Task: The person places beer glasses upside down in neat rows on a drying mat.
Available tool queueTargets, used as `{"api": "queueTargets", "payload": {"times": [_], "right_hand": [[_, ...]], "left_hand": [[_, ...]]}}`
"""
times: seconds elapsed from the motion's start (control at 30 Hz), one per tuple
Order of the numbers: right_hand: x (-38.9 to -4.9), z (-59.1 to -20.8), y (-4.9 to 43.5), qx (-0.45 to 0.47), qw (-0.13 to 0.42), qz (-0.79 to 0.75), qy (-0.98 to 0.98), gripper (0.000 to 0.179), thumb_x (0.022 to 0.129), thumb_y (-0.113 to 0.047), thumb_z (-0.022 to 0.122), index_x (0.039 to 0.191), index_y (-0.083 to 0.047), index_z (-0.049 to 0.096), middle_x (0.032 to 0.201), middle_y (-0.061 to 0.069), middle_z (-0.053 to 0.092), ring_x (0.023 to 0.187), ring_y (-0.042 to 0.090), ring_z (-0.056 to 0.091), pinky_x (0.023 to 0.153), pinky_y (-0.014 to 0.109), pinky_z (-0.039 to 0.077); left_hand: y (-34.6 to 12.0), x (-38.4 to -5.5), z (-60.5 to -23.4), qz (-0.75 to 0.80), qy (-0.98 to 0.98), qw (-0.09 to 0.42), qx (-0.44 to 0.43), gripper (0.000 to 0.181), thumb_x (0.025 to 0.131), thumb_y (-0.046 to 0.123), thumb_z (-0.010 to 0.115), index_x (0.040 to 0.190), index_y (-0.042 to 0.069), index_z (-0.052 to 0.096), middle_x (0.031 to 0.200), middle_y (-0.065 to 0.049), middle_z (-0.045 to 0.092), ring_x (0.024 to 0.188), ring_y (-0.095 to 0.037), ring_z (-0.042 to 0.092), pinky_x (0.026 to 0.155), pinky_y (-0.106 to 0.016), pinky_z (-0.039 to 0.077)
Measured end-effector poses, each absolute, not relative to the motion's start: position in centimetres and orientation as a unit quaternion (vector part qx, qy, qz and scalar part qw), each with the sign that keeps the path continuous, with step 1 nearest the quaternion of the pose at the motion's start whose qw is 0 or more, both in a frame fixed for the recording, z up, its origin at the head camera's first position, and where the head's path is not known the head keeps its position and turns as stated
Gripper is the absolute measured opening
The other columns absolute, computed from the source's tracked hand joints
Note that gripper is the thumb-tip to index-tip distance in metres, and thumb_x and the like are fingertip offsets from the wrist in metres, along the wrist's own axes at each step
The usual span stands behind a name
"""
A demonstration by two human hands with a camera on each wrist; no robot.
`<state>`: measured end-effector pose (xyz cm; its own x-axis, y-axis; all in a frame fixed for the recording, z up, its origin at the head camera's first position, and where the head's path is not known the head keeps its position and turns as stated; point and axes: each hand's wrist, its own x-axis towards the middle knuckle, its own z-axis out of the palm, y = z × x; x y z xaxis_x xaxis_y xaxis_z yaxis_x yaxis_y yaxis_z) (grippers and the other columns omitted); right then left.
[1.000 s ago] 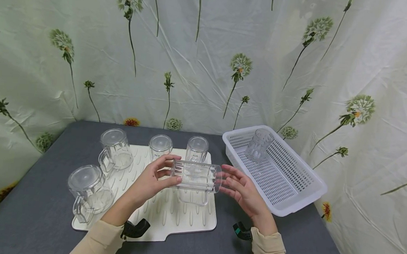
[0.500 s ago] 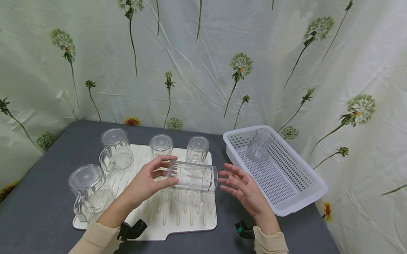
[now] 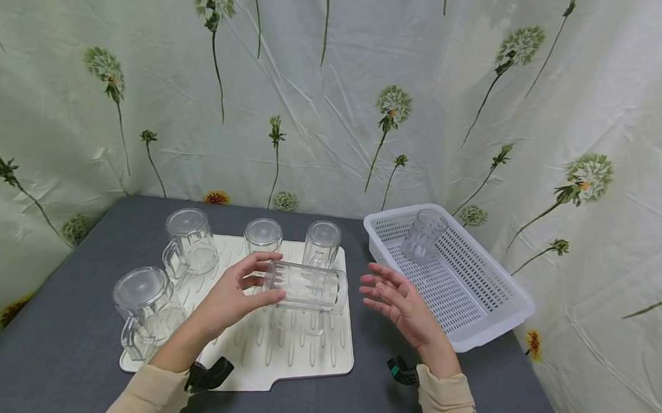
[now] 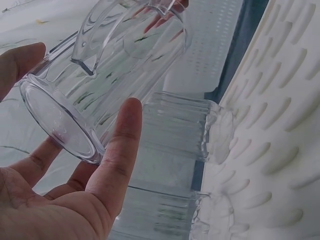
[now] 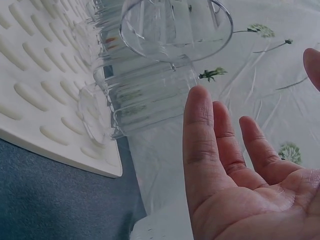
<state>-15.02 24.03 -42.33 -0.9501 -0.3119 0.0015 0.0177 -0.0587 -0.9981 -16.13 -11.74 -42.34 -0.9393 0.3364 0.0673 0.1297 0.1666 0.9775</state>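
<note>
A clear ribbed mug [image 3: 305, 286] lies sideways in the air above the white drying mat [image 3: 300, 358]. My left hand [image 3: 236, 292] grips it round its base end, with the thumb on the near side. In the left wrist view the mug's handle [image 4: 100, 37] points toward the camera and its round base [image 4: 60, 117] sits between the fingers. My right hand [image 3: 396, 303] stays apart from the mug's mouth, fingers extended and holding nothing. In the right wrist view the mug's rim [image 5: 176, 59] is beyond the fingertips.
Upside-down mugs stand on the mat: two at the left [image 3: 148, 306], [image 3: 191, 243] and two at the back [image 3: 263, 234], [image 3: 322, 243]. A white perforated basket [image 3: 505, 315] at the right holds one clear glass [image 3: 423, 236]. A flowered curtain [image 3: 325, 106] hangs behind the grey table [image 3: 65, 342].
My left hand has carried the mug a little to the left. My right hand has drawn away from its mouth toward the right, so a gap has opened between them.
</note>
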Motion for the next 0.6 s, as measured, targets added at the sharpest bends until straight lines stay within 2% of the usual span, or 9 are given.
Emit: {"api": "queueTargets", "payload": {"times": [0.33, 0.6], "right_hand": [[-15.4, -41.9, 24.7, -0.117, 0.105, -0.714, 0.682, 0.057, 0.112, -0.013, 0.054, 0.159, 0.01, 0.033, 0.13, -0.002, 0.068, 0.118, 0.013, 0.072, 0.101, 0.028, 0.062], [-15.6, -41.6, 25.5, -0.127, 0.101, -0.709, 0.686, 0.056, 0.113, -0.013, 0.052, 0.16, 0.009, 0.033, 0.132, -0.001, 0.067, 0.12, 0.013, 0.072, 0.102, 0.028, 0.061]], "left_hand": [[-12.0, -15.8, -41.9, 0.611, 0.772, 0.068, 0.161, 0.067, 0.092, 0.023, 0.087, 0.151, 0.029, 0.057, 0.156, -0.012, 0.051, 0.134, -0.041, 0.058, 0.092, -0.04, 0.057], [-12.5, -15.6, -41.4, 0.601, 0.781, 0.058, 0.159, 0.066, 0.09, 0.022, 0.089, 0.148, 0.028, 0.059, 0.153, -0.014, 0.053, 0.13, -0.04, 0.061, 0.091, -0.041, 0.056]]}}
